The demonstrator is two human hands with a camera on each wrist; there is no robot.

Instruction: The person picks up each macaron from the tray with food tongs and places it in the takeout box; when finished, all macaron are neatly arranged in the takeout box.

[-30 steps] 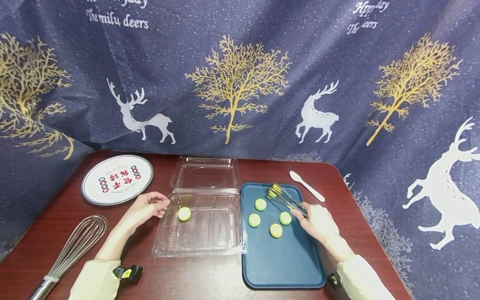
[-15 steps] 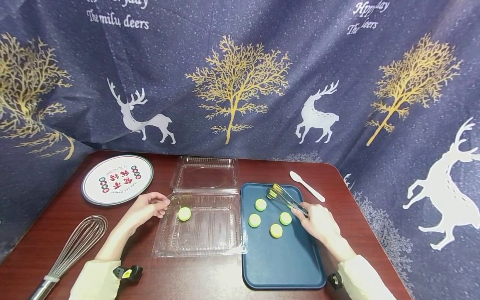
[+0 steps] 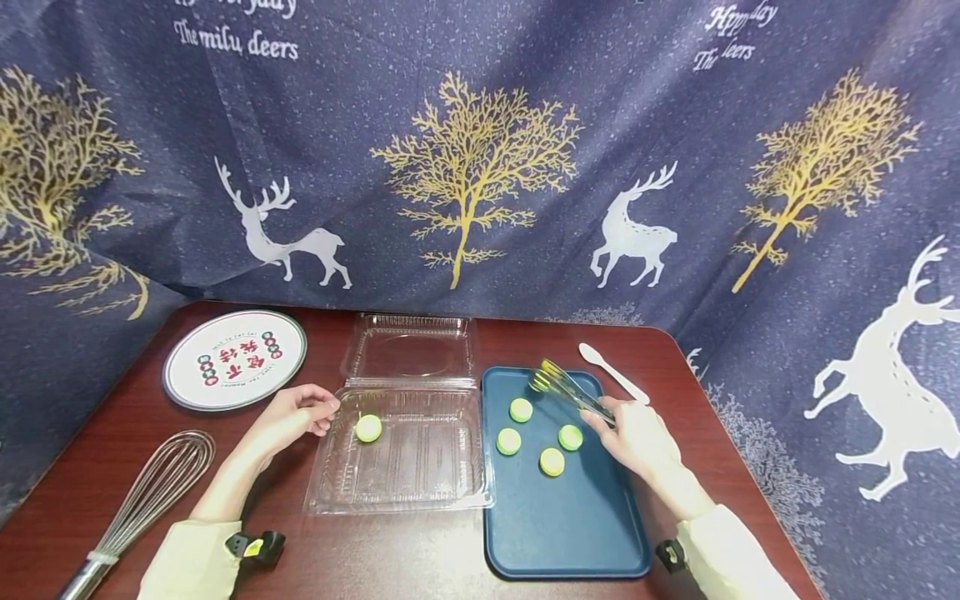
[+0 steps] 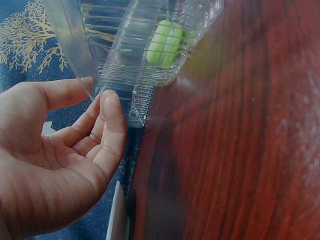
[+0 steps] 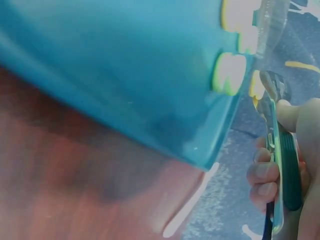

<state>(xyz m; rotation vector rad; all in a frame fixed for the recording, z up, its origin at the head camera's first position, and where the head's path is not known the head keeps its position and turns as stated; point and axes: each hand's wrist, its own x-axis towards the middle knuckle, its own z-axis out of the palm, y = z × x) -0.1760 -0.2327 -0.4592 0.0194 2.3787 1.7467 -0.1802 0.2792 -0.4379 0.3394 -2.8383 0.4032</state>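
My left hand pinches the left rim of a clear plastic clamshell box, which lies with its lid folded back. One green macaron sits in the box's base, near the left side. My right hand grips a pair of tongs over the far part of a blue tray. In the right wrist view, the tongs' green handle lies in the palm and a yellow macaron shows between their ends. Several green and yellow macarons rest on the tray.
An oval white plate with red writing stands at the back left. A wire whisk lies at the left front, and a white spoon behind the tray's right corner. A patterned cloth hangs behind the table.
The tongs' ends have shifted slightly up and to the left in the head view, with the yellow macaron between them. My left hand and the box have stayed put.
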